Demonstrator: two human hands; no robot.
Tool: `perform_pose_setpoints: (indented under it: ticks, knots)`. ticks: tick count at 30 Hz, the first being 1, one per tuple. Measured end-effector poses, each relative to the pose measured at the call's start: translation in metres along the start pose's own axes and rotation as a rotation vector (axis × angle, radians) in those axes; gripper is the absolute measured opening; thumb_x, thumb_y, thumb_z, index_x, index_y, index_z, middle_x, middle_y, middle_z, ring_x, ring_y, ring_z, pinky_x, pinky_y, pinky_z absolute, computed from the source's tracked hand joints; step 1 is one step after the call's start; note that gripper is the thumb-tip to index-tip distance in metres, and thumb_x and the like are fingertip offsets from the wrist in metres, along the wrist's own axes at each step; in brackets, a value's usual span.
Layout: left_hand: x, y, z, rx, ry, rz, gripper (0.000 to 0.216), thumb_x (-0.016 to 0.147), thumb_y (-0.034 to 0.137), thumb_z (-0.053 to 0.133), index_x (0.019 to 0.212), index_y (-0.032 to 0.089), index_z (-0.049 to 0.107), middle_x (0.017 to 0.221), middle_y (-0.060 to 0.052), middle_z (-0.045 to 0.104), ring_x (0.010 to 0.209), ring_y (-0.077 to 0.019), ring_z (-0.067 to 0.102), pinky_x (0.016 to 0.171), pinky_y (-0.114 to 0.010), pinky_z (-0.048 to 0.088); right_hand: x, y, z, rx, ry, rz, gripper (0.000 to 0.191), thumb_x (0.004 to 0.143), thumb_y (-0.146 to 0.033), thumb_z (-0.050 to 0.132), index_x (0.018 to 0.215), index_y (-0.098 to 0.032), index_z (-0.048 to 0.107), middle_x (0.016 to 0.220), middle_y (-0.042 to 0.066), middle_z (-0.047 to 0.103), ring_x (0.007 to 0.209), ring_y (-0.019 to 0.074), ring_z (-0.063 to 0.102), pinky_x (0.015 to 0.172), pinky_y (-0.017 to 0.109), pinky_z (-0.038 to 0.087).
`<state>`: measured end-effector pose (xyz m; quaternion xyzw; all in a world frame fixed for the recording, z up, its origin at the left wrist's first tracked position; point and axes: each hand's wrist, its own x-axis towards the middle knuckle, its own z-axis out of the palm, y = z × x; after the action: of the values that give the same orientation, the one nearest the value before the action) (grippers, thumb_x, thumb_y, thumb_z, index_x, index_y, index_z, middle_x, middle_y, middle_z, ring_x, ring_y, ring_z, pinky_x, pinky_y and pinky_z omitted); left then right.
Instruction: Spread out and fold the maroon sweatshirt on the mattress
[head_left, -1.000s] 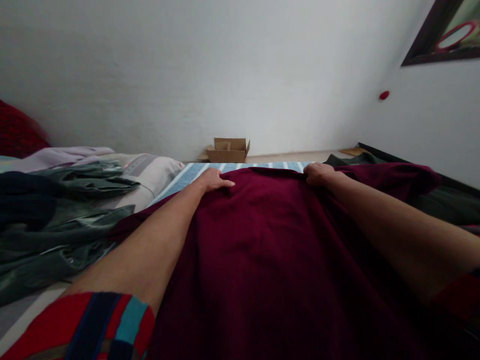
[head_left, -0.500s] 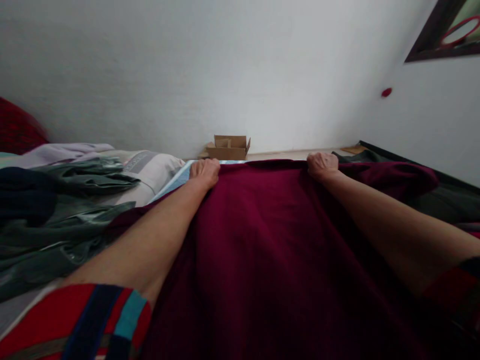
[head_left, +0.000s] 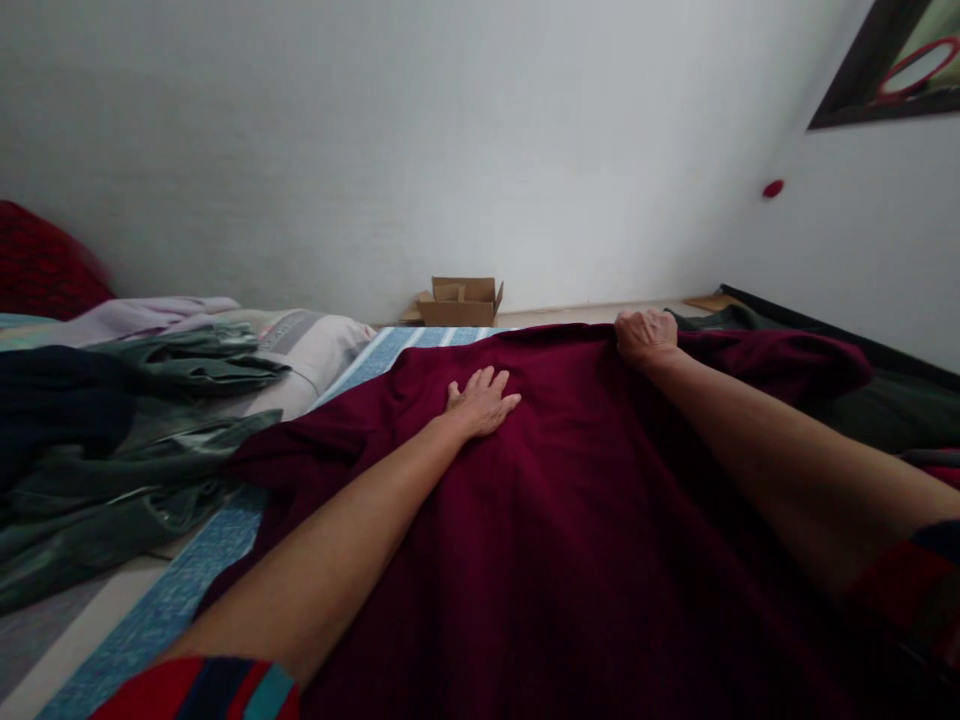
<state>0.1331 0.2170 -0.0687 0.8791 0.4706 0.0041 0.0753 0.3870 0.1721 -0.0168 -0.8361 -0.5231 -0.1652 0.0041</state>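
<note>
Several rumpled green clothes (head_left: 202, 368) lie at ten o'clock from the wearer. At twelve, the left hand (head_left: 481, 402) rests palm down, fingers spread, on a maroon garment (head_left: 540, 490). The garment's long axis appears to run from six to twelve, directly beneath the arms; its far edge lies just beyond the left fingertips. At one o'clock the right hand (head_left: 646, 335), nearer that edge, is closed around it, fingertips hidden. Dark cloth (head_left: 892, 412) lies at two.
</note>
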Motion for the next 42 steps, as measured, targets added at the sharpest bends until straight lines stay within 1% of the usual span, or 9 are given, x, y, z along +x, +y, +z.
perform_pose_setpoints:
  ticks: [5, 8, 14, 18, 21, 26, 31, 34, 42]
  knots:
    - [0.000, 0.008, -0.003, -0.009, 0.012, -0.079, 0.060, 0.088, 0.051, 0.027, 0.140, 0.021, 0.027, 0.149, -0.016, 0.019, 0.137, -0.0321, 0.014, 0.101, -0.062, 0.017, -0.001, -0.003, 0.005, 0.002, 0.013, -0.023, 0.028, 0.085, -0.011, 0.039, 0.100, -0.008, 0.063, 0.094, 0.020, 0.065, 0.095, 0.0288, 0.059, 0.075, 0.035, 0.039]
    - [0.001, 0.023, -0.004, -0.014, 0.104, 0.025, 0.064, 0.088, 0.055, 0.024, 0.141, 0.019, 0.025, 0.151, -0.014, 0.012, 0.138, -0.0284, 0.007, 0.106, -0.054, 0.014, -0.001, -0.002, 0.007, 0.003, 0.028, -0.033, 0.028, 0.085, -0.011, 0.038, 0.099, -0.008, 0.062, 0.094, 0.021, 0.065, 0.095, 0.0294, 0.058, 0.076, 0.037, 0.038]
    - [0.001, 0.030, 0.009, -0.059, -0.032, 0.075, 0.073, 0.083, 0.066, 0.023, 0.144, 0.025, 0.015, 0.152, -0.009, 0.005, 0.138, -0.0275, 0.002, 0.106, -0.058, 0.008, -0.015, -0.008, 0.003, 0.016, 0.080, -0.030, 0.034, 0.087, -0.008, 0.029, 0.103, -0.002, 0.058, 0.101, 0.026, 0.061, 0.103, 0.0353, 0.051, 0.085, 0.049, 0.030]
    - [-0.007, 0.021, -0.001, -0.095, 0.038, 0.135, 0.060, 0.088, 0.054, 0.029, 0.137, 0.020, 0.032, 0.149, -0.013, 0.022, 0.136, -0.0265, 0.020, 0.105, -0.050, 0.023, -0.053, -0.054, -0.005, 0.148, 0.153, -0.332, 0.036, 0.089, -0.015, 0.030, 0.117, -0.009, 0.052, 0.114, 0.021, 0.056, 0.111, 0.0314, 0.045, 0.093, 0.046, 0.025]
    - [-0.025, 0.002, -0.019, -0.068, 0.222, 0.149, 0.039, 0.087, 0.035, 0.039, 0.118, 0.015, 0.053, 0.131, -0.014, 0.049, 0.122, -0.0237, 0.044, 0.099, -0.035, 0.036, -0.088, -0.090, -0.003, 0.357, 0.041, -0.572, 0.038, 0.092, -0.031, 0.033, 0.125, -0.019, 0.046, 0.123, 0.012, 0.053, 0.114, 0.0240, 0.044, 0.095, 0.036, 0.029]
    - [-0.097, -0.043, -0.057, 0.181, 0.306, -0.199, 0.028, 0.082, 0.028, 0.041, 0.089, 0.015, 0.065, 0.094, -0.015, 0.066, 0.093, -0.0287, 0.062, 0.080, -0.037, 0.047, -0.116, -0.107, 0.016, 0.488, -0.197, -0.596, 0.048, 0.093, -0.043, 0.029, 0.132, -0.019, 0.040, 0.141, 0.011, 0.037, 0.131, 0.0240, 0.028, 0.104, 0.044, 0.020]
    - [-0.168, -0.066, -0.068, 0.212, 0.060, -0.416, 0.045, 0.081, 0.051, 0.039, 0.079, 0.016, 0.067, 0.089, -0.019, 0.068, 0.087, -0.0351, 0.064, 0.070, -0.042, 0.047, -0.126, -0.110, 0.007, 0.511, -0.204, -0.571, 0.048, 0.092, -0.045, 0.031, 0.130, -0.019, 0.043, 0.139, 0.013, 0.038, 0.131, 0.0257, 0.029, 0.104, 0.047, 0.020]
    - [-0.178, -0.068, -0.059, 0.080, 0.019, -0.471, 0.047, 0.076, 0.057, 0.043, 0.076, 0.016, 0.067, 0.091, -0.020, 0.068, 0.087, -0.0350, 0.063, 0.068, -0.039, 0.045, -0.142, -0.123, -0.006, 0.532, -0.193, -0.568, 0.053, 0.092, -0.049, 0.026, 0.133, -0.018, 0.039, 0.140, 0.012, 0.037, 0.131, 0.0251, 0.028, 0.104, 0.045, 0.022]
    - [-0.176, -0.092, -0.049, -0.160, 0.177, -0.577, 0.012, 0.068, 0.021, 0.052, 0.059, 0.016, 0.058, 0.069, -0.007, 0.066, 0.069, -0.0190, 0.061, 0.056, -0.024, 0.036, -0.170, -0.143, -0.006, 0.512, -0.257, -0.590, 0.066, 0.088, -0.061, 0.023, 0.139, -0.020, 0.032, 0.147, 0.012, 0.026, 0.135, 0.0290, 0.017, 0.106, 0.049, 0.015]
